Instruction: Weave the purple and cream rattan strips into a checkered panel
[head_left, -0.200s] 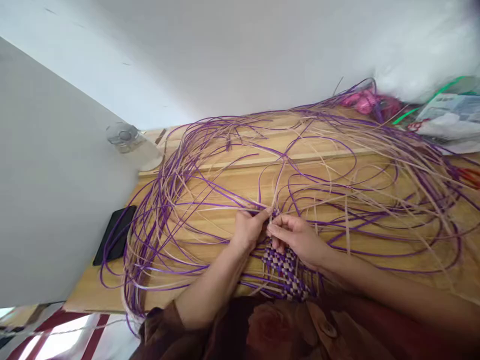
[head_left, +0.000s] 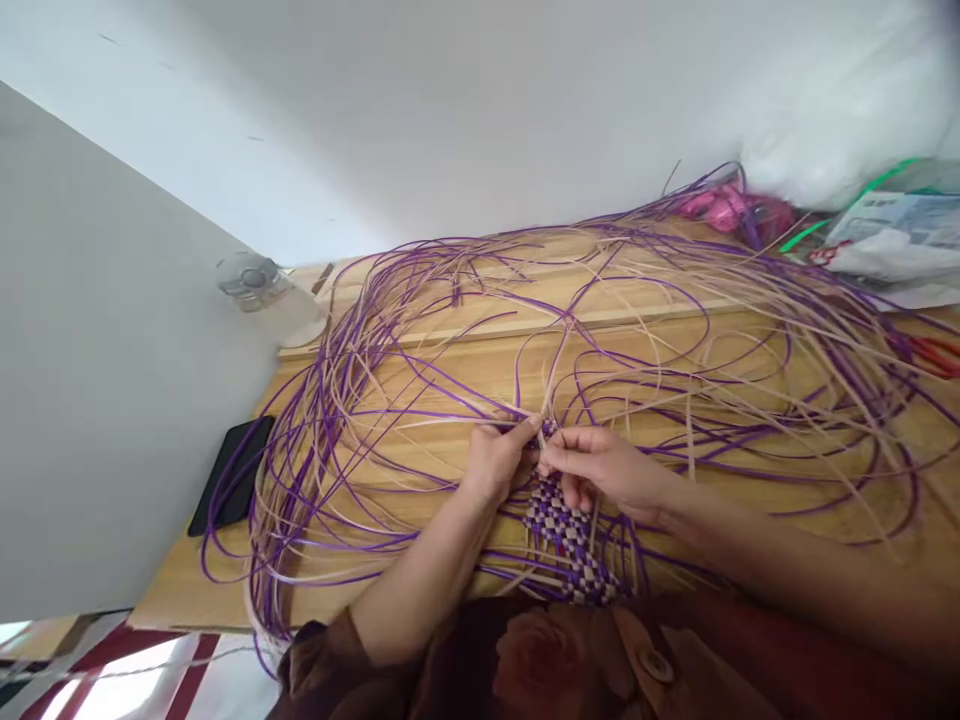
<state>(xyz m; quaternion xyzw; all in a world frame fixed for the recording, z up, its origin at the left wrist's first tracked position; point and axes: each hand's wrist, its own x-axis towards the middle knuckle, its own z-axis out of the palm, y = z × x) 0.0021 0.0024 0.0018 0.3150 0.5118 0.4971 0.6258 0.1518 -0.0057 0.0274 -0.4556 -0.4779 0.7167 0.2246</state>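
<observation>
Weave (head_left: pixel 559 525) of purple and pale checks lies on the counter (head_left: pixel 176 590) right in front of the person, between the forearms. Its long axis runs away from the body and leans a little to the left: the near end sits by the shirt (head_left: pixel 544 655), right of the middle, and the far end points up toward the wall (head_left: pixel 487 120), under the fingertips. Loose strips (head_left: pixel 285 540) spread from it to both sides and from its far end, looping in wide arcs over the counter.

The left hand (head_left: pixel 495 465) has a narrow grip on the far end, its thumb laid along it and pointing forward and to the right; its other fingers are mostly hidden below. The right hand (head_left: pixel 600 475) comes in from the right with thumb and forefinger pinched together at the same end, on what looks like a pale strip; its remaining fingers curl loosely over the checks. Both grips nearly meet there.

Left of the strips, a black phone (head_left: pixel 229 480) lies slantwise, partly under some loops; beyond it stands a clear jug (head_left: pixel 281 310). At the far right are a pink bundle (head_left: pixel 720 208), a plastic bag (head_left: pixel 892 245) and red handles (head_left: pixel 937 356).
</observation>
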